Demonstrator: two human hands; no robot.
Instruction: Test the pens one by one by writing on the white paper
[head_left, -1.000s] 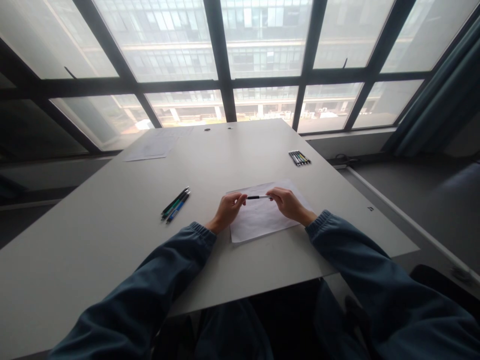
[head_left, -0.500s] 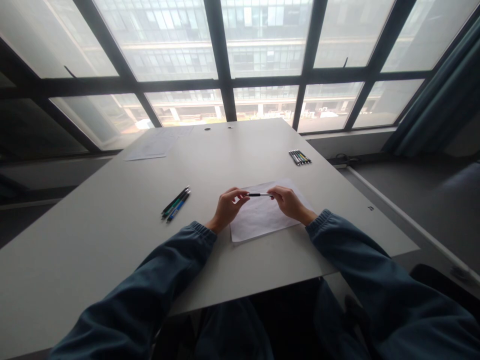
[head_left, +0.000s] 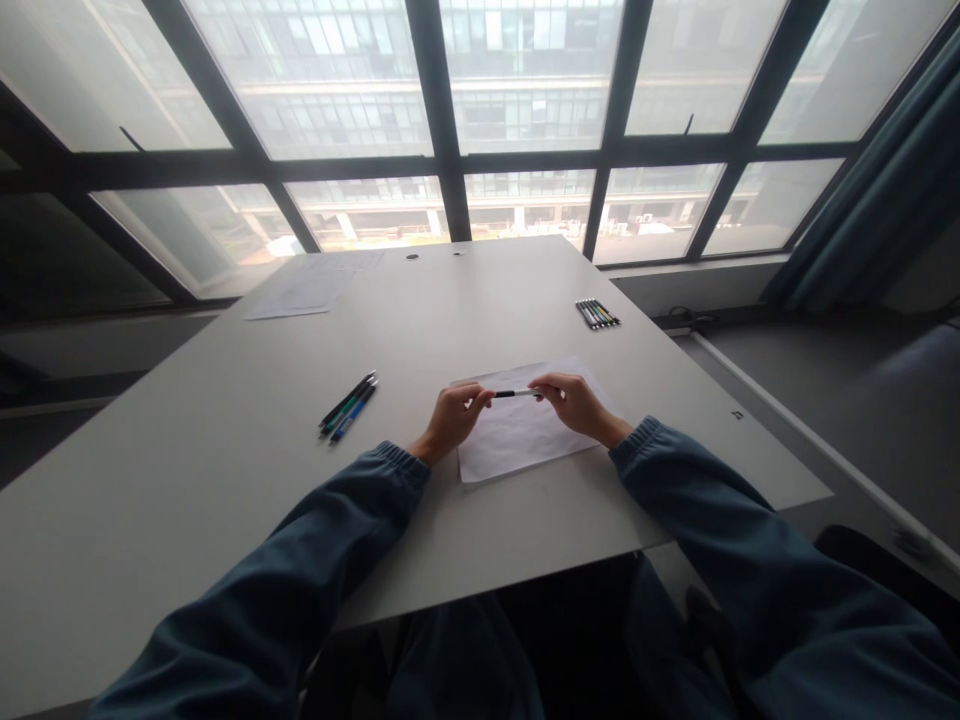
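Note:
A slim black and white pen (head_left: 514, 393) is held level between my two hands, just above a white sheet of paper (head_left: 525, 440) on the grey table (head_left: 225, 470). My left hand (head_left: 452, 419) pinches the pen's left end with curled fingers. At the pen's right end, my right hand (head_left: 576, 404) is closed on it. Both forearms in dark blue sleeves rest toward the table's near edge.
Three pens (head_left: 349, 407) lie together to the left of my hands. A row of several pens (head_left: 598, 314) lies at the far right of the table. Loose papers (head_left: 304, 290) sit at the far left corner. Large windows stand behind the table; a curtain (head_left: 885, 200) hangs right.
Both hands stay on the pen over the paper, with only slight shifts of the fingers. The view has tilted a little.

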